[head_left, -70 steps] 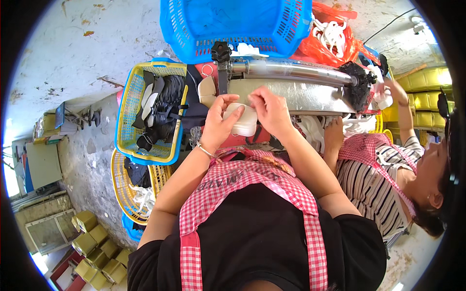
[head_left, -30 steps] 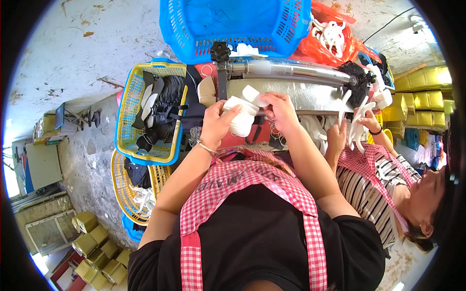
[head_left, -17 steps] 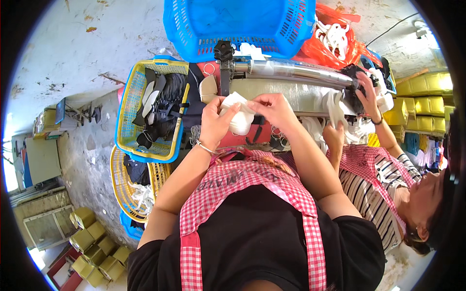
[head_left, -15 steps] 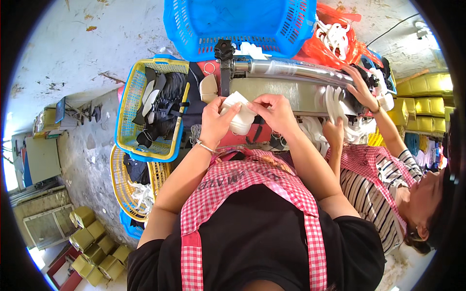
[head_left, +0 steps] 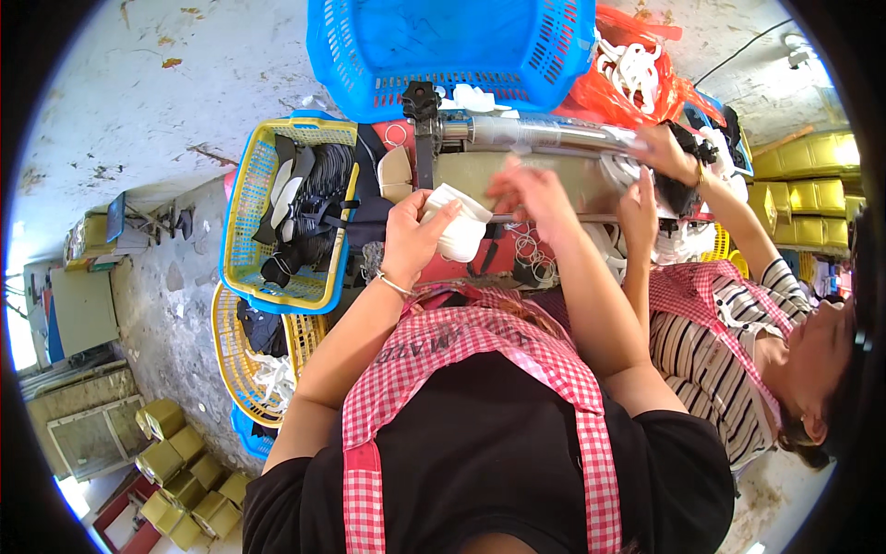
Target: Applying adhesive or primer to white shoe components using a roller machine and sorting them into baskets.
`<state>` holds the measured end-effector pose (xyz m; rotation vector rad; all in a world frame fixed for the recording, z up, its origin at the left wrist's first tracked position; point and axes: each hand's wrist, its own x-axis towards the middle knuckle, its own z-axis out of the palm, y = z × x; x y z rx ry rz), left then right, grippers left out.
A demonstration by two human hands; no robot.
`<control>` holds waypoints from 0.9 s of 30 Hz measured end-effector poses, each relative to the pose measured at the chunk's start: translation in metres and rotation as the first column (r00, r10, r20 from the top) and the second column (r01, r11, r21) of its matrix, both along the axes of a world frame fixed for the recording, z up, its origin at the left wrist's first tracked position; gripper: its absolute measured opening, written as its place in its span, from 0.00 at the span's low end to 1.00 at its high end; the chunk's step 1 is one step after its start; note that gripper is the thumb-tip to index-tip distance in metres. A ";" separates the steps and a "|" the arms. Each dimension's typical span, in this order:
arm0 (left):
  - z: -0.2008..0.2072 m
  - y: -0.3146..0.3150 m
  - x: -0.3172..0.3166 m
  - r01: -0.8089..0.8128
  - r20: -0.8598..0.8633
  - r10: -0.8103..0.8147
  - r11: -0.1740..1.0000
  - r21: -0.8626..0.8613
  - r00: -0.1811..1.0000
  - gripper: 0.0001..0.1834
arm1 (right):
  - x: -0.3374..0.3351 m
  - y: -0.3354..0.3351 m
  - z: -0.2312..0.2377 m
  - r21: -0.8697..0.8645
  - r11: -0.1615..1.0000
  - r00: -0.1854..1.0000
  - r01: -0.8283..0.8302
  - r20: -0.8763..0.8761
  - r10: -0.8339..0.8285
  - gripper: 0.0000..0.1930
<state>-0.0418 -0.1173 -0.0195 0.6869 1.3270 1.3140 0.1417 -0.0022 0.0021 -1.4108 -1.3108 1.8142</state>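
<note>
Apparently partway through: holds in the left hand (head_left: 417,231) a stack of smooth, white, round-cornered pads (head_left: 459,226), pinched firmly between thumb and fingers, just in front of a flat, dull metal plate (head_left: 466,172). Shows more than one layer at the edge of the stack, so seems to leave several to handle. Beyond a shiny metal roller (head_left: 544,135), includes loose white pieces (head_left: 471,98), impossible to sort into finished or waiting. Places the right hand (head_left: 535,198) over the plate in view, motion-blurred, with fingers loosely parted; cannot tell empty from holding, nor touching from hovering. Left of the plate, adds beige rounded pads (head_left: 394,170) and a yellow latticed plastic basket (head_left: 242,208) packed with thin, curved black pieces (head_left: 325,177).
</note>
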 end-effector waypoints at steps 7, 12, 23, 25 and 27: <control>-0.008 0.000 -0.004 -0.006 -0.032 0.008 0.999 0.045 0.999 0.12 | -0.008 -0.015 -0.008 0.129 0.975 0.982 -0.183 -0.030 0.189 0.09; -0.006 0.000 -0.006 -0.004 0.009 0.004 1.000 0.025 1.000 0.12 | -0.014 0.019 -0.013 -0.170 0.964 0.971 0.206 -0.090 -0.223 0.10; -0.003 0.002 -0.009 -0.018 0.001 0.018 0.999 0.040 1.000 0.12 | -0.011 -0.014 0.001 0.176 0.933 0.949 -0.315 0.045 0.312 0.08; -0.003 0.002 -0.009 -0.006 0.013 0.005 1.000 0.028 1.000 0.13 | -0.006 -0.003 0.000 0.017 0.992 0.986 -0.126 0.113 0.123 0.06; 0.000 0.003 -0.008 -0.016 0.028 0.015 1.000 0.011 0.999 0.13 | -0.001 0.013 -0.001 -0.106 0.994 0.987 0.008 0.159 0.009 0.07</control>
